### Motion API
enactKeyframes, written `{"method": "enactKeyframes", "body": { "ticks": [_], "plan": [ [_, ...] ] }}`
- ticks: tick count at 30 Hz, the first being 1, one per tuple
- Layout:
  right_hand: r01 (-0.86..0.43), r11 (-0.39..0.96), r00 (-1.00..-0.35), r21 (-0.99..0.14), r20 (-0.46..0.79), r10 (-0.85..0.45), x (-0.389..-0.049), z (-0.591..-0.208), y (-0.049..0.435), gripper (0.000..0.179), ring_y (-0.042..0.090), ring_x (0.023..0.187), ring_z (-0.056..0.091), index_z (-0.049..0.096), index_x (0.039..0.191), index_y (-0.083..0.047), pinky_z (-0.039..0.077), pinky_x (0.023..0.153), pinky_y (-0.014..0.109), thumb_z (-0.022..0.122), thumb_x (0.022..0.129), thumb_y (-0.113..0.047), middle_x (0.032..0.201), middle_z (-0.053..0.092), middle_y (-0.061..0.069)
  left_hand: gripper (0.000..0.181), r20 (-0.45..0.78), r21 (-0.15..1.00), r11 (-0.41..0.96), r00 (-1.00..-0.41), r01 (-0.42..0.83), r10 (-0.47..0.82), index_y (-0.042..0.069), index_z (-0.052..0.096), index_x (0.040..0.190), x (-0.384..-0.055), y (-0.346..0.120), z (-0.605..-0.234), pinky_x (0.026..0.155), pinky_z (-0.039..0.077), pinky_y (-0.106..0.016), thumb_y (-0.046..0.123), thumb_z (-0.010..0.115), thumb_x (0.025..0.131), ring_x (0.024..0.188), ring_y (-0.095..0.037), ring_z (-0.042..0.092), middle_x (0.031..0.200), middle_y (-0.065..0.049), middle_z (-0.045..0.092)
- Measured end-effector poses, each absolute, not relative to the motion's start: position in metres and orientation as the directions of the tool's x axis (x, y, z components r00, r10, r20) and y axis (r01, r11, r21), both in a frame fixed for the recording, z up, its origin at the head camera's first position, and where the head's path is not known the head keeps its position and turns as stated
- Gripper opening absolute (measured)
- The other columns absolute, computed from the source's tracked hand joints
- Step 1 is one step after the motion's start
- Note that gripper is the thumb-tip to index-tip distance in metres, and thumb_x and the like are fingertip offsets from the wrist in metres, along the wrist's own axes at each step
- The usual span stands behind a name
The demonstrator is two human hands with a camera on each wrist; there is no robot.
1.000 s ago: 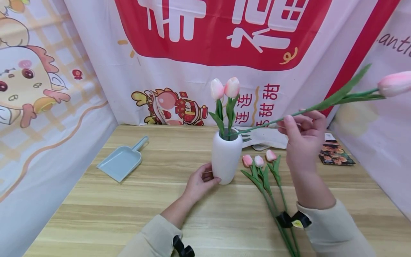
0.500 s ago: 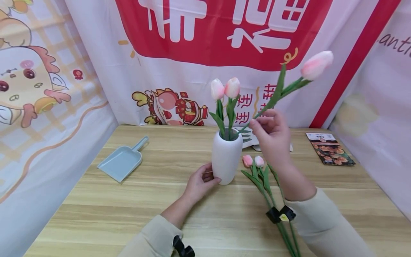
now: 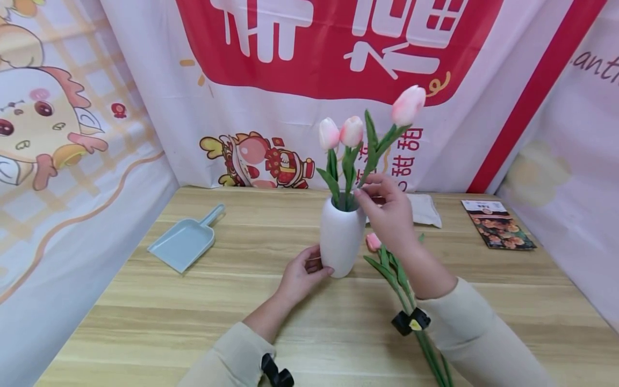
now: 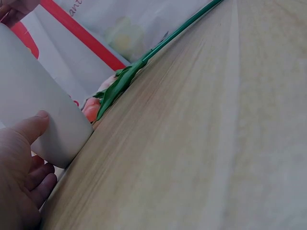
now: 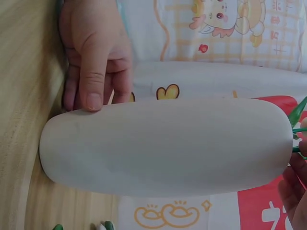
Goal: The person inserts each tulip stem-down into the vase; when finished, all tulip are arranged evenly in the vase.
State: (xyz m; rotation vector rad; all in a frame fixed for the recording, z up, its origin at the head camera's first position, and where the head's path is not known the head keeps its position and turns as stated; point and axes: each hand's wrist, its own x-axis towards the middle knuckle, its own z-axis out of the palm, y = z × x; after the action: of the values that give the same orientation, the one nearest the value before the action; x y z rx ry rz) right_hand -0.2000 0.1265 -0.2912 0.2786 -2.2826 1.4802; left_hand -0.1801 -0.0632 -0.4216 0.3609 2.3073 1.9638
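Note:
A white vase (image 3: 342, 244) stands upright on the wooden table, with two pale pink tulips (image 3: 351, 131) in it. My left hand (image 3: 300, 275) holds the vase low on its left side; the thumb lies against the wall in the left wrist view, where the vase (image 4: 33, 96) fills the upper left. At the mouth, my right hand (image 3: 389, 217) pinches the green stem of a third tulip (image 3: 408, 105), its bloom leaning to the right and its stem's lower end hidden. More loose tulips (image 3: 373, 242) lie right of the vase, partly covered by my right arm.
A light blue dustpan (image 3: 182, 246) lies on the left of the table. Behind my right hand is a flat white item (image 3: 425, 209), and farther right lies a packet with a flower picture (image 3: 500, 226). Printed cloth (image 3: 271, 107) walls in the back and sides.
My right hand has moved left and slightly down to the vase mouth, swinging the tulip from a steep rightward slant to more upright. My left hand has stayed on the vase.

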Motion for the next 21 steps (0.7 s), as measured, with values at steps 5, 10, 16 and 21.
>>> {"method": "enactKeyframes", "body": {
  "ticks": [5, 10, 16, 21],
  "plan": [
    [-0.355, 0.453, -0.914, -0.818, 0.406, 0.018, -0.203, -0.293, 0.122, 0.024, 0.025, 0.103, 0.064, 0.062, 0.115, -0.005, 0.058, 0.092, 0.042, 0.065, 0.094, -0.016, 0.107, 0.069, 0.015, 0.055, 0.071, 0.981, 0.157, -0.968, 0.111, 0.242, -0.004, 0.051, 0.135, -0.182, -0.063, -0.424, 0.102, 0.053, -0.046, 0.007, 0.073, 0.087, 0.119, -0.041, 0.060, 0.129, -0.027, 0.060],
    [-0.311, 0.475, -0.936, -0.823, 0.353, -0.002, -0.205, -0.291, 0.121, 0.026, 0.024, 0.108, 0.062, 0.067, 0.115, -0.007, 0.055, 0.098, 0.043, 0.068, 0.092, -0.018, 0.113, 0.070, 0.011, 0.055, 0.063, 0.982, 0.155, -0.967, 0.104, 0.245, -0.003, 0.050, 0.136, -0.181, -0.063, -0.421, 0.102, 0.053, -0.046, 0.007, 0.073, 0.087, 0.120, -0.041, 0.060, 0.130, -0.027, 0.059],
    [-0.291, 0.453, -0.944, -0.843, 0.329, 0.005, -0.205, -0.290, 0.120, 0.030, 0.024, 0.107, 0.063, 0.066, 0.119, -0.008, 0.053, 0.100, 0.041, 0.069, 0.091, -0.018, 0.113, 0.070, 0.011, 0.054, 0.060, 0.982, 0.160, -0.969, 0.101, 0.240, -0.004, 0.051, 0.136, -0.181, -0.063, -0.422, 0.102, 0.052, -0.047, 0.006, 0.073, 0.087, 0.119, -0.041, 0.060, 0.129, -0.027, 0.060],
    [-0.277, 0.412, -0.951, -0.868, 0.309, 0.012, -0.201, -0.288, 0.124, 0.031, 0.023, 0.107, 0.061, 0.065, 0.121, -0.007, 0.056, 0.094, 0.037, 0.068, 0.092, -0.018, 0.116, 0.069, 0.012, 0.056, 0.062, 0.983, 0.153, -0.972, 0.098, 0.227, -0.002, 0.051, 0.136, -0.191, -0.062, -0.438, 0.101, 0.053, -0.047, 0.006, 0.074, 0.086, 0.119, -0.040, 0.061, 0.129, -0.026, 0.060]
  ]
}}
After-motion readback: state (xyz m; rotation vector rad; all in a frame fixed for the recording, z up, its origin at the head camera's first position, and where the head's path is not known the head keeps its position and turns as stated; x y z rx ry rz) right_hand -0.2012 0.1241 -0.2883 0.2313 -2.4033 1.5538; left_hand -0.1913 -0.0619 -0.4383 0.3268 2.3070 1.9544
